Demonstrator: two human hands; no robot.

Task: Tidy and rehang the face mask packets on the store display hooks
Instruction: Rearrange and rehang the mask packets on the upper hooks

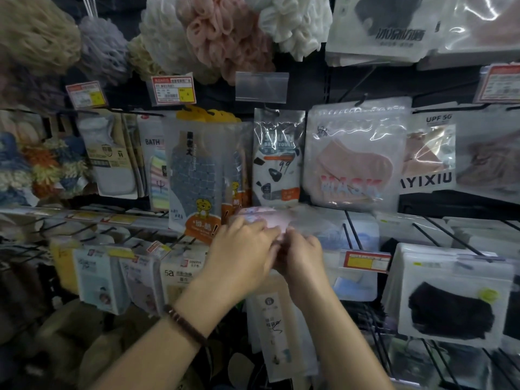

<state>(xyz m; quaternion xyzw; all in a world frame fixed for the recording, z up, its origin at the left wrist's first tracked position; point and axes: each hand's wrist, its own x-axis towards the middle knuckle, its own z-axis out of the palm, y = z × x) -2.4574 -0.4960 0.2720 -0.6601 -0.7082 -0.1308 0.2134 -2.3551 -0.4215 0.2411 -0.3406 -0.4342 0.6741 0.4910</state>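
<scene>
Both my hands meet at the middle of the display around a blurred pinkish-white mask packet (263, 216). My left hand (242, 251), with a beaded bracelet on the wrist, grips its lower left edge. My right hand (302, 258) pinches its lower right side. A pink packet marked MASK (356, 156) hangs on a hook just above and to the right. Lower right, on a long black hook (447, 235), hangs a black mask packet (453, 302). Another bare hook (351, 229) sticks out right of my hands.
Bath sponges (213, 32) hang along the top row. Bath towel packets (197, 170) hang left of the masks, with a cow-print one (277, 156) beside them. Price tags (173, 90) sit on hook ends. Boxed packets (118, 277) fill the lower left, and a tall packet (277, 327) hangs below my hands.
</scene>
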